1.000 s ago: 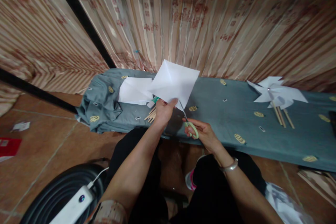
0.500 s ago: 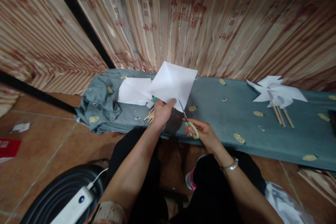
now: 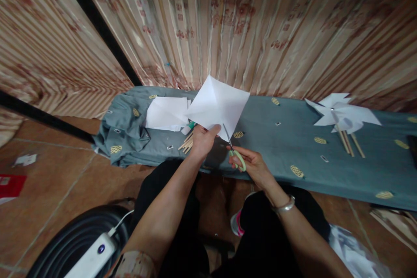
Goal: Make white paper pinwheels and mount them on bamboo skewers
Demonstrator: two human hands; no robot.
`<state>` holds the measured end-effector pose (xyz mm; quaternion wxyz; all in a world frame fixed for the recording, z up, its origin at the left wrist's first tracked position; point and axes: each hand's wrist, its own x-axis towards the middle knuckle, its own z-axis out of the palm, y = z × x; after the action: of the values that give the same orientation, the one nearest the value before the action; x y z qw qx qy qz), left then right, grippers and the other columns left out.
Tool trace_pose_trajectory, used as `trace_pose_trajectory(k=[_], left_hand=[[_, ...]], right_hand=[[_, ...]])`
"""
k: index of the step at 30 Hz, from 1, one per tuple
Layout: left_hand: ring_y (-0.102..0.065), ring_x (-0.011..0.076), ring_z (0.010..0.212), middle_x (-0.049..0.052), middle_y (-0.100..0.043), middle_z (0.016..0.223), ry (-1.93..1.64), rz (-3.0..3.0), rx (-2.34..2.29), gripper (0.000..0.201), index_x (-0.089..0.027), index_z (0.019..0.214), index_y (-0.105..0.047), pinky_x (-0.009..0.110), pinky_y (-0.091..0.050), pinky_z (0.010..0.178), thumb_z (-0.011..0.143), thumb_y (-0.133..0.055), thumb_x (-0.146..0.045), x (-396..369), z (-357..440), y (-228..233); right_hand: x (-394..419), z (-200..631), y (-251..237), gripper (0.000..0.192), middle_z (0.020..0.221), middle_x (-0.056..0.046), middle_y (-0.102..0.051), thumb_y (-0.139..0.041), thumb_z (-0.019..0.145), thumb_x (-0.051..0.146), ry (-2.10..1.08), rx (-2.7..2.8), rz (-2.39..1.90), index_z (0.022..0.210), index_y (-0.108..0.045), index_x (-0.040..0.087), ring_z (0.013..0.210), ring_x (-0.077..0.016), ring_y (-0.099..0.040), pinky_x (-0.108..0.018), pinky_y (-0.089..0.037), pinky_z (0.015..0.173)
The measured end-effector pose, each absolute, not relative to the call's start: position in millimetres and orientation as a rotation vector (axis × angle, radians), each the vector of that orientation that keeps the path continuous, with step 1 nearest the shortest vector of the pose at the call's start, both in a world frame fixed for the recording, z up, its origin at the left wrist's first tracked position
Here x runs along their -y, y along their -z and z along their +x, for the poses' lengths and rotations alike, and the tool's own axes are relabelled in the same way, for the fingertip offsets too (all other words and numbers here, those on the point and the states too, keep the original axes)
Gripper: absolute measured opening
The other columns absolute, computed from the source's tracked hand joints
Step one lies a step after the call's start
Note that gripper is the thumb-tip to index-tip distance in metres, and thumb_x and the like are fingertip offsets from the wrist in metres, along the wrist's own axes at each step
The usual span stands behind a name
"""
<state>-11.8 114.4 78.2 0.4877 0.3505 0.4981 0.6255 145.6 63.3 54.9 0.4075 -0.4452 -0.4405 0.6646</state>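
My left hand [image 3: 204, 140] pinches the near edge of a creased white sheet of paper [image 3: 219, 103], thumb on top, holding it tilted above the bench. My right hand [image 3: 250, 163] has its fingers through the light-green handles of a pair of scissors [image 3: 239, 160]. The scissor blades are at the paper's near corner, one of them lying over its face. Left of the paper, a stack of white sheets [image 3: 167, 114] lies on the cloth. A green-and-white tube [image 3: 188, 127] and several wooden sticks [image 3: 186, 142] are beside my left hand, partly hidden by it.
A blue-grey cloth [image 3: 267, 139] with pineapple prints covers the long bench. White paper pinwheels [image 3: 347, 115] on sticks lie at its right. A patterned curtain [image 3: 228, 21] hangs behind. On the floor are a coiled black hose [image 3: 65, 234], a white power bank [image 3: 93, 256] and a plastic bag [image 3: 352, 252].
The paper and my left hand have shifted slightly to the right. The scissors stay at the paper's near corner, and my right hand has barely moved.
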Motion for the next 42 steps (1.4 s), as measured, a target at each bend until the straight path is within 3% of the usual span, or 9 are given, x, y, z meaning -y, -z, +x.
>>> trace_pose_trajectory(k=[19, 26, 42], left_hand=[[-0.056, 0.013, 0.056, 0.0, -0.065, 0.064, -1.462, 0.843, -1.176, 0.016, -0.015, 0.067, -0.063, 0.023, -0.044, 0.051, 0.056, -0.071, -0.024, -112.9, -9.5, -75.9], [-0.055, 0.0129, 0.055, 0.0, -0.063, 0.061, -1.426, 0.87, -1.187, 0.015, -0.015, 0.065, -0.064, 0.024, -0.045, 0.052, 0.057, -0.071, -0.025, -109.5, -7.8, -76.1], [-0.055, 0.0131, 0.055, 0.0, -0.063, 0.061, -1.386, 0.86, -1.207, 0.017, -0.015, 0.064, -0.064, 0.025, -0.046, 0.053, 0.056, -0.072, -0.027, -105.8, -4.7, -79.5]], right_hand=[[-64.7, 146.4, -49.8, 0.045, 0.067, 0.0, -0.068, -0.083, 0.06, 0.044, -1.652, 1.105, -1.1, 0.098, -0.074, 0.021, 0.054, -0.0091, -0.056, -0.022, -0.043, 0.048], [-66.2, 146.8, -46.3, 0.046, 0.078, -0.003, -0.071, -0.082, 0.061, 0.046, -1.634, 1.115, -1.105, 0.099, -0.074, 0.021, 0.057, -0.0095, -0.057, -0.022, -0.043, 0.048], [-65.7, 146.9, -48.3, 0.04, 0.071, -0.001, -0.068, -0.083, 0.062, 0.044, -1.629, 1.126, -1.087, 0.091, -0.07, 0.02, 0.057, -0.0099, -0.057, -0.022, -0.042, 0.048]])
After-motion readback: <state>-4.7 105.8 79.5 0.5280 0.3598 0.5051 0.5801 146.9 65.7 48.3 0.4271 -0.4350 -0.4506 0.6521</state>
